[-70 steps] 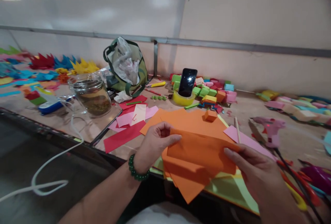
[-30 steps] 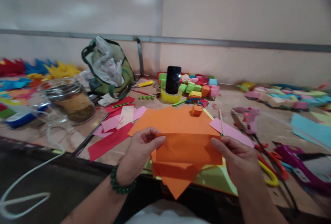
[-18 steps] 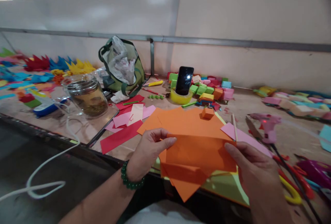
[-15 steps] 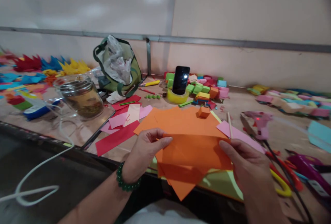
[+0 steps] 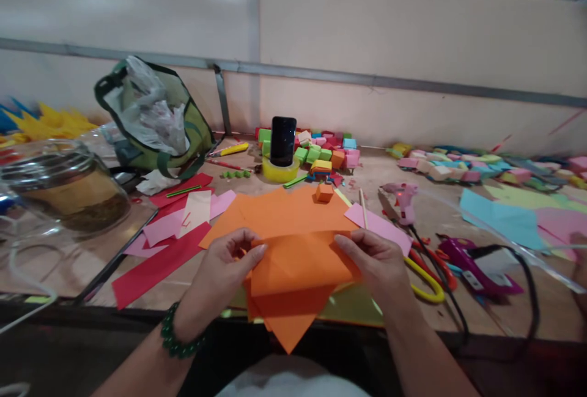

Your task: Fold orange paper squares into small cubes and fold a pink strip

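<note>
An orange paper sheet (image 5: 302,262) is stretched between my two hands, its upper edge running almost level. My left hand (image 5: 229,265), with a green bead bracelet above the wrist, pinches the sheet's left end between thumb and fingers. At the right end my right hand (image 5: 376,262) grips the same sheet, thumb on top. More orange paper (image 5: 270,210) lies beneath and behind it, with one corner hanging past the table's front edge. A small folded orange paper box (image 5: 324,193) sits on that pile. Yellow-green paper (image 5: 355,305) shows below my right hand.
A phone (image 5: 283,141) leans upright in a yellow tape roll (image 5: 280,170) before folded paper boxes. To the right are a pink glue gun (image 5: 403,198), scissors (image 5: 426,284) and a purple tool (image 5: 477,268). A glass jar (image 5: 77,195) and green bag (image 5: 195,134) stand left.
The view has swung right, so the table's things appear shifted left. Both hands keep hold of the orange sheet, which now looks tilted more toward me.
</note>
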The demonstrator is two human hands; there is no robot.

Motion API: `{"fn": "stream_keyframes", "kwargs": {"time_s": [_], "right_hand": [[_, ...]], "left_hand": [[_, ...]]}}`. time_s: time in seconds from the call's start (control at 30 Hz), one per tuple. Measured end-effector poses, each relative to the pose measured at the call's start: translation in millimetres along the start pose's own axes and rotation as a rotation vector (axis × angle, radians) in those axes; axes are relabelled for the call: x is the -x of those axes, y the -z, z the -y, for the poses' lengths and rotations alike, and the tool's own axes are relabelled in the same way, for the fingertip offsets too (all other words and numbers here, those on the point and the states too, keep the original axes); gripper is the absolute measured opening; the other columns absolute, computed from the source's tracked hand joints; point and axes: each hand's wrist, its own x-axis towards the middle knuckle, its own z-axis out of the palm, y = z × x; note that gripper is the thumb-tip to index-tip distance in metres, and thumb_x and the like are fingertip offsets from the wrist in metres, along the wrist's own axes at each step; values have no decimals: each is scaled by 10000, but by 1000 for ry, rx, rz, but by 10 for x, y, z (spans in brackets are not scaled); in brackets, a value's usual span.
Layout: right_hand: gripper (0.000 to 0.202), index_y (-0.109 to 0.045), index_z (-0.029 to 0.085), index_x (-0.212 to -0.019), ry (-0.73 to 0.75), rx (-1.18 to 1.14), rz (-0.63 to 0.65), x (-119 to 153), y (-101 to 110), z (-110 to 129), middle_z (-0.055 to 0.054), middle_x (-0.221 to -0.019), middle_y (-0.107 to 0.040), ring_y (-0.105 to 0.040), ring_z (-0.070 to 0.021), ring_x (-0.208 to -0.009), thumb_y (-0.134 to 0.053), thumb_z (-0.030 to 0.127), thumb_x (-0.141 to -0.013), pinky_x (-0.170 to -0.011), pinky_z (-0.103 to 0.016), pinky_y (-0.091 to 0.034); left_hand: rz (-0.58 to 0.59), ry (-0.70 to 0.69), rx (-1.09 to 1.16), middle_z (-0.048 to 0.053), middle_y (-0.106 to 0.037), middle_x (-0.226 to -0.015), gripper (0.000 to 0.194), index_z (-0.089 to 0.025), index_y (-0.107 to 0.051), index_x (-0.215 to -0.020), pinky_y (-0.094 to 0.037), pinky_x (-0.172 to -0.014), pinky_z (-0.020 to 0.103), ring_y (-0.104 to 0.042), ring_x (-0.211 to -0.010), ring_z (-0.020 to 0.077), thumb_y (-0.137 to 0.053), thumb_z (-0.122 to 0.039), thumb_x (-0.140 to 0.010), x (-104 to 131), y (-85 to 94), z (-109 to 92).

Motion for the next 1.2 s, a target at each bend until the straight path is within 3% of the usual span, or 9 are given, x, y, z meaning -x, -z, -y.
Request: {"fn": "stream_keyframes", "kwargs": {"time_s": [0.17, 0.33, 0.47, 0.53, 0.6, 0.7, 0.8, 0.93, 1.2], "right_hand": [[376, -565, 185, -603, 75, 603, 106, -86, -55, -38, 30, -510, -506, -443, -110, -504, -604, 515, -778, -486, -236, -280], [286, -610, 214, -707, 61, 1038, 145, -89, -180, -60, 0, -604, -621, -553, -154, -577, -546, 457, -845, -522, -249, -269], [277, -606, 215, -740, 100, 1193, 167, -57, -230, -51, -17, -639, -649, -598, -177, -614, -530, 449, -868, -519, -256, -258], [256, -616, 216, -803, 119, 1207, 169, -51, -231, -51, -20, -684, -666, -608, -181, -625, -529, 446, -873, -519, -258, -276], [237, -622, 217, -945, 135, 1180, 158, -64, -222, -62, -28, -770, -685, -617, -187, -656, -549, 428, -866, -533, -262, -321], [334, -597, 181, -1123, 260, 1123, 122, -115, -200, -81, -74, -930, -687, -617, -233, -825, -612, 340, -830, -641, -305, -425], [191, -684, 169, -983, 534, 993, 274, -153, -180, -60, -90, -1000, -689, -573, -239, -950, -577, 167, -825, -797, -343, -453], [375, -722, 195, -856, 693, 725, 665, -102, -171, 31, -42, -909, -717, -566, -164, -871, -443, -38, -764, -751, -268, -469], [409, -712, 191, -945, 798, 691, 796, 15, -214, 73, -49, -960, -706, -556, -173, -889, -459, -43, -725, -762, -284, -461]], "left_hand": [[127, -130, -548, 3, -598, -723, 84, -179, -587, -841, -400, -633, 252, -551, -681, 148, -542, -225, -787, -224, 58, 58], [236, -159, -896, 41, -644, -842, 419, -185, -482, -1242, -428, -713, 311, -606, -828, 215, -515, -180, -825, -336, 38, 32], [244, -360, -1113, 130, -609, -1062, 396, -165, -500, -1242, -422, -846, 406, -557, -1010, 281, -494, -160, -846, -344, -15, 7], [323, -502, -1138, 137, -577, -1110, 304, -173, -569, -1135, -425, -852, 398, -544, -1004, 267, -469, -132, -851, -367, -23, 5], [524, -616, -1068, 113, -575, -1110, 282, -180, -611, -1030, -435, -849, 340, -548, -983, 222, -441, -66, -836, -401, -11, 1], [727, -657, -985, 85, -599, -1049, 339, -198, -634, -1043, -440, -845, 293, -566, -959, 194, -444, -35, -814, -423, 28, -37], [760, -641, -999, 89, -605, -1052, 367, -251, -616, -1174, -446, -830, 310, -589, -934, 210, -477, -141, -853, -385, 65, -115], [823, -635, -1004, 87, -621, -1057, 410, -308, -623, -1195, -445, -809, 301, -610, -919, 206, -478, -139, -851, -321, 97, -191], [863, -619, -1070, 62, -640, -990, 482, -324, -670, -1123, -413, -785, 305, -604, -831, 180, -494, -54, -765, -286, 99, -269]]}}
